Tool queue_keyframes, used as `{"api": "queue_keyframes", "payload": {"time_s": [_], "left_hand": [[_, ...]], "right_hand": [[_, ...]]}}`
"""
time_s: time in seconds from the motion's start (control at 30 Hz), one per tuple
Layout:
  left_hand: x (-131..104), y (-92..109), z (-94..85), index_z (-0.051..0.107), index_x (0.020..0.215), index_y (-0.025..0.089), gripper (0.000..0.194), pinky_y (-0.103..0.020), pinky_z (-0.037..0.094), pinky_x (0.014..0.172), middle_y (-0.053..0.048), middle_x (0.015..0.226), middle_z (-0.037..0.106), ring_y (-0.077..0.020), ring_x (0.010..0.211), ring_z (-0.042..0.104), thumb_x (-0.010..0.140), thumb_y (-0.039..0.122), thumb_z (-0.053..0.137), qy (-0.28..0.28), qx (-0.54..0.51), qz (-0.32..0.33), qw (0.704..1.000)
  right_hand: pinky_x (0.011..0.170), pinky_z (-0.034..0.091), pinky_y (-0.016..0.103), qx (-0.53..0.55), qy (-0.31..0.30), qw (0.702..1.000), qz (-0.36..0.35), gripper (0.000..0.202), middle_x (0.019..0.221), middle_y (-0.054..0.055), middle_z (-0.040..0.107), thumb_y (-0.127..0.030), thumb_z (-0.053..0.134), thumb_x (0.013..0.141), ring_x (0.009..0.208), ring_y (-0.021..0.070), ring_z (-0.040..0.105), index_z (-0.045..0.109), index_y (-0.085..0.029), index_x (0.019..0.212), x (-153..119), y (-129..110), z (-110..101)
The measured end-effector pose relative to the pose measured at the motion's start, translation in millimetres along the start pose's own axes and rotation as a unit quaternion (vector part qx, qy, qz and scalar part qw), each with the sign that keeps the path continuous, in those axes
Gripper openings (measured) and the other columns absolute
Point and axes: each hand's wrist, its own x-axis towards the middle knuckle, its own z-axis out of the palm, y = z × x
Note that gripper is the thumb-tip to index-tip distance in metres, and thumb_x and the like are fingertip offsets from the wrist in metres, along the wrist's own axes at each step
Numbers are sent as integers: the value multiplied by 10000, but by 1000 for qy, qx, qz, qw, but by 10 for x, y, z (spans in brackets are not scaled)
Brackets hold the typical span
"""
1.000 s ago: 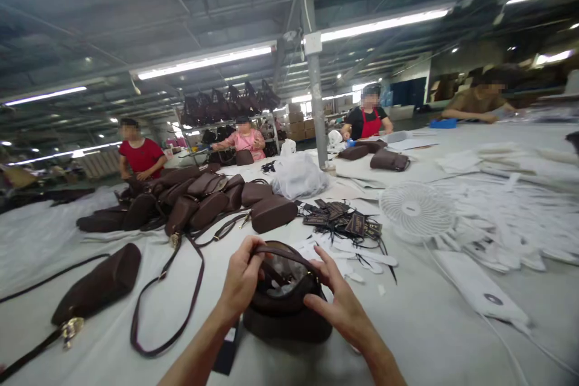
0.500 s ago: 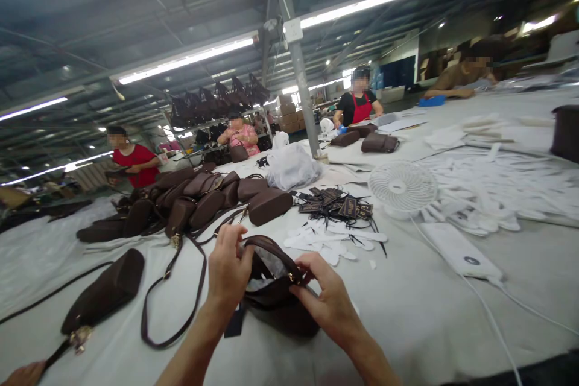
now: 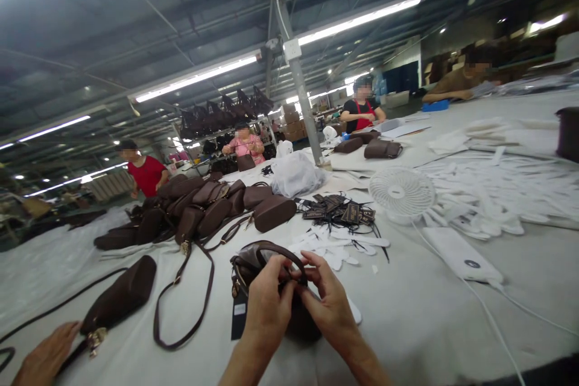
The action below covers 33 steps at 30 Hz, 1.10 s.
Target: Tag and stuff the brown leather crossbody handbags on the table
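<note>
A dark brown handbag [image 3: 242, 268] stands on the table before me, its handle arching up and some clear plastic showing in its opening. My left hand [image 3: 270, 301] is closed in a pinch at the right end of the handle. Facing it, my right hand [image 3: 329, 297] pinches the same spot, thumb and fingers round the handle base. Whatever small part sits between the fingertips is hidden. A black tag [image 3: 238, 316] with a pale label hangs at the bag's left side. White strips [image 3: 332, 247] and a heap of black tags with cords [image 3: 344, 211] lie just beyond.
Brown bags [image 3: 203, 205] are piled at the left. Another person's hand [image 3: 49, 350] reaches toward a brown bag [image 3: 120, 295] at lower left. A white fan [image 3: 400, 193], a power bank [image 3: 461, 256] with cables, and a plastic bundle [image 3: 296, 175] stand on the table. Several people work beyond.
My left hand has moved right, from the handle's left side to its right end beside my right hand. The bag has turned slightly. The other person's hand has come further into view.
</note>
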Motion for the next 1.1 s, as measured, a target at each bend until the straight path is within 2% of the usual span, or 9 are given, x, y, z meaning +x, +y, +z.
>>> {"api": "queue_keyframes", "payload": {"time_s": [0.13, 0.3, 0.47, 0.53, 0.63, 0.73, 0.83, 0.93, 1.1], "left_hand": [[29, 54, -31, 596, 934, 225, 225, -284, 496, 754, -26, 936, 663, -174, 825, 650, 784, 75, 523, -30, -8, -8, 999], [62, 95, -43, 614, 808, 215, 149, -282, 454, 732, -22, 853, 657, -180, 802, 625, 804, 99, 520, -32, 22, -3, 999], [123, 81, -117, 583, 823, 202, 112, -261, 472, 702, -3, 783, 657, -163, 738, 631, 782, 117, 524, -43, -76, -55, 995], [163, 90, -174, 564, 810, 199, 119, -255, 465, 677, 7, 746, 642, -158, 706, 621, 752, 102, 530, -67, -76, -61, 993], [231, 130, -268, 538, 761, 200, 138, -257, 435, 658, 12, 715, 615, -158, 693, 592, 724, 69, 522, -114, -1, -31, 993], [291, 183, -360, 543, 730, 196, 176, -268, 407, 656, -13, 754, 612, -175, 731, 575, 719, 30, 485, -147, 122, 28, 981], [322, 219, -437, 580, 771, 192, 208, -280, 410, 676, -43, 804, 642, -204, 789, 604, 726, 12, 485, -210, 216, 52, 952], [317, 220, -488, 607, 868, 175, 200, -306, 414, 687, -85, 845, 665, -242, 807, 628, 757, 38, 512, -258, 297, 42, 918], [344, 146, -540, 632, 830, 166, 133, -287, 401, 658, -71, 789, 663, -228, 777, 623, 767, 96, 538, -297, 274, 15, 915]], "right_hand": [[863, 550, 332, 49, -13, 999, 15, 507, 1117, 57, 620, -127, 574, 779, 927, 174, 676, 450, -259, 1253, 13, 12, -8], [866, 536, 349, 39, 4, 999, 19, 469, 1073, 54, 631, -150, 596, 779, 911, 183, 673, 465, -250, 1218, 0, 35, 3], [946, 498, 397, -17, -15, 1000, -5, 594, 1259, 75, 558, -133, 648, 692, 1176, 242, 547, 471, -257, 1246, 0, 31, -53], [945, 485, 412, -69, -46, 997, 5, 626, 1225, 62, 581, -126, 699, 622, 1160, 257, 539, 510, -242, 1207, 10, -4, -70], [800, 505, 360, -124, -74, 989, 34, 384, 945, 14, 649, -145, 707, 627, 900, 217, 604, 577, -214, 981, 26, -64, -53], [689, 479, 305, -144, -56, 987, 32, 206, 791, -13, 630, -151, 669, 672, 753, 179, 583, 561, -211, 837, 29, -89, 16], [671, 463, 295, -157, -59, 986, 4, 180, 802, -3, 636, -149, 641, 701, 755, 181, 586, 567, -210, 854, -1, -63, 115], [681, 463, 301, -175, -65, 982, -44, 139, 836, 21, 632, -171, 604, 751, 782, 194, 593, 561, -206, 879, -47, -24, 203], [698, 463, 327, -226, -63, 968, -95, 57, 822, 53, 624, -202, 552, 809, 783, 218, 589, 549, -194, 866, -83, 2, 242]]}}
